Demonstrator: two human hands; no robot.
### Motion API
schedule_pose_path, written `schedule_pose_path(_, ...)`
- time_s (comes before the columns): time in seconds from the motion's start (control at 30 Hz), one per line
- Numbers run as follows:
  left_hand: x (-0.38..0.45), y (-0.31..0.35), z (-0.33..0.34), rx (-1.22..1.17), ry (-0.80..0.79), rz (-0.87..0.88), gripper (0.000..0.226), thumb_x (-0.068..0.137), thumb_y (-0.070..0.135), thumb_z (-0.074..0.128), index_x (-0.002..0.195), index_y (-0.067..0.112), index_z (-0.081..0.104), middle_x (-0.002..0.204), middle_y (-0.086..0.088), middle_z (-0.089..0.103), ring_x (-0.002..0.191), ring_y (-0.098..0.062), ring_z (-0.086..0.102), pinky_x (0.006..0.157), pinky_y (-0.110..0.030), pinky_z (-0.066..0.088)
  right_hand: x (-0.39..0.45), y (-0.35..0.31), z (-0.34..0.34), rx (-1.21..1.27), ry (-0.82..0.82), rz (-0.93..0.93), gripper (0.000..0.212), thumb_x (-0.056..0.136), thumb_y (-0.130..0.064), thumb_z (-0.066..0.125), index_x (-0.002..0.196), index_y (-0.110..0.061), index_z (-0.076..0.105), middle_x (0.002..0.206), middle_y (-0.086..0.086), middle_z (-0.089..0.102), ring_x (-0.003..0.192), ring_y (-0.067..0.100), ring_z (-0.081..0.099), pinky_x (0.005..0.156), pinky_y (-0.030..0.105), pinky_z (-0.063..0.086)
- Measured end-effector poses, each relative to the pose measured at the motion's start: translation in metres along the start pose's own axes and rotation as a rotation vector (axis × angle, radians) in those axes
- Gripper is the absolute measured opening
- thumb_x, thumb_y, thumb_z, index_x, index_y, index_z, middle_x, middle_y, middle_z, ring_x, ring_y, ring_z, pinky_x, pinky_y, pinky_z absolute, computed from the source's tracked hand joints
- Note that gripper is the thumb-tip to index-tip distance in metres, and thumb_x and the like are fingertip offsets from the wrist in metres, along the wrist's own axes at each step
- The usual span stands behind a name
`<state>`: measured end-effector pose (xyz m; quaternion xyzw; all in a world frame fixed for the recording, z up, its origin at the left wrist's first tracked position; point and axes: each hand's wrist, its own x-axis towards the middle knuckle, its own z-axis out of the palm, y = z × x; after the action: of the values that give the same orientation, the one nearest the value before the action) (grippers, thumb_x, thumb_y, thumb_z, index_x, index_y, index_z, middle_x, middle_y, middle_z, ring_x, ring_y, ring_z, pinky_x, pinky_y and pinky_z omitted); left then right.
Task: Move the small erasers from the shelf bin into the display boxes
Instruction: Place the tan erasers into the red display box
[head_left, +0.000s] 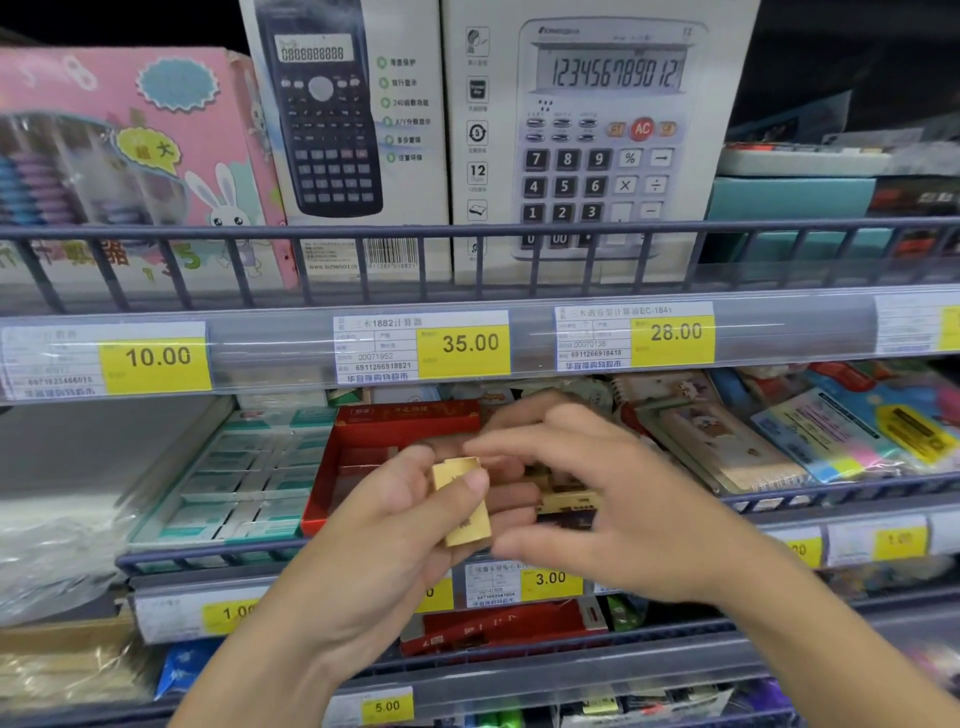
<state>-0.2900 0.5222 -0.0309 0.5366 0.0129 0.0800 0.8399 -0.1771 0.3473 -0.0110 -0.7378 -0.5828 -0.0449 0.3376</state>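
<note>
Hands meet in front of the middle shelf; we see the left hand (415, 519) with thumb curled over a small gold-wrapped eraser (462, 501), its grip closed on that piece, while the right hand (613, 499) reaches in with fingers loosely spread — motion blur keeps us from telling whether its grip holds the second gold eraser (566, 501) just beneath its fingers. Behind both hands sits a red display box (363, 457), beside a teal-and-white eraser box (244, 483); calculator boxes (597, 140) stand on the shelf above.
</note>
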Motion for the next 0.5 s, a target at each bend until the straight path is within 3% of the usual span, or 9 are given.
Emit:
schedule_pose_path(0.07, 0.0, -0.002, 0.001, 0.008, -0.011, 0.004, 0.046, 0.087, 0.019, 0.071, 0.125, -0.003, 0.054, 0.123, -0.022, 0.073, 0.116, -0.036, 0.071, 0.09, -0.037, 0.061, 0.002, -0.002, 0.011, -0.052, 0.013, -0.063, 0.053, 0.085, -0.042, 0.078, 0.134, -0.033, 0.059, 0.129, -0.017, 0.051, 0.124, 0.015, 0.049, 0.102, 0.018, 0.035)
schedule_pose_path(0.2, -0.004, -0.001, -0.001, 0.044, -0.029, -0.024, 0.051, 0.088, 0.021, 0.072, 0.131, -0.001, 0.056, 0.125, -0.023, 0.072, 0.119, -0.036, 0.07, 0.093, -0.037, 0.061, 0.005, -0.003, 0.014, -0.026, 0.063, -0.099, 0.05, 0.086, -0.034, 0.08, 0.132, -0.029, 0.063, 0.125, -0.016, 0.055, 0.117, 0.018, 0.052, 0.099, 0.02, 0.037)
schedule_pose_path(0.3, -0.009, 0.002, -0.009, 0.07, -0.057, -0.062, 0.054, 0.084, 0.019, 0.077, 0.132, 0.003, 0.058, 0.123, -0.022, 0.073, 0.119, -0.035, 0.07, 0.096, -0.033, 0.058, 0.002, 0.002, 0.01, 0.066, 0.114, -0.052, 0.052, 0.085, -0.029, 0.081, 0.132, -0.033, 0.061, 0.123, -0.018, 0.056, 0.123, 0.013, 0.054, 0.1, 0.019, 0.041)
schedule_pose_path(0.37, -0.012, 0.003, -0.013, 0.124, -0.074, -0.079, 0.057, 0.083, 0.022, 0.079, 0.132, 0.006, 0.057, 0.124, -0.021, 0.073, 0.119, -0.034, 0.07, 0.1, -0.033, 0.056, 0.0, 0.004, 0.009, 0.084, 0.123, 0.02, 0.054, 0.084, -0.031, 0.079, 0.133, -0.041, 0.057, 0.115, -0.02, 0.054, 0.114, 0.011, 0.055, 0.092, 0.015, 0.042)
schedule_pose_path(0.43, -0.012, 0.003, -0.015, 0.202, -0.035, -0.066, 0.05, 0.083, 0.03, 0.077, 0.127, 0.01, 0.063, 0.12, -0.018, 0.075, 0.113, -0.029, 0.072, 0.096, -0.031, 0.058, 0.0, 0.004, 0.01, 0.118, 0.105, 0.056, 0.057, 0.084, -0.028, 0.079, 0.133, -0.042, 0.055, 0.11, -0.018, 0.054, 0.107, 0.015, 0.055, 0.086, 0.018, 0.045)
schedule_pose_path(0.5, -0.01, 0.002, -0.013, 0.281, 0.016, -0.021, 0.038, 0.083, 0.038, 0.076, 0.114, 0.016, 0.074, 0.106, -0.011, 0.077, 0.095, -0.02, 0.071, 0.082, -0.027, 0.059, 0.0, 0.002, 0.011, 0.188, 0.072, 0.042, 0.056, 0.085, -0.02, 0.079, 0.133, -0.036, 0.056, 0.112, -0.015, 0.055, 0.103, 0.019, 0.057, 0.083, 0.023, 0.047)
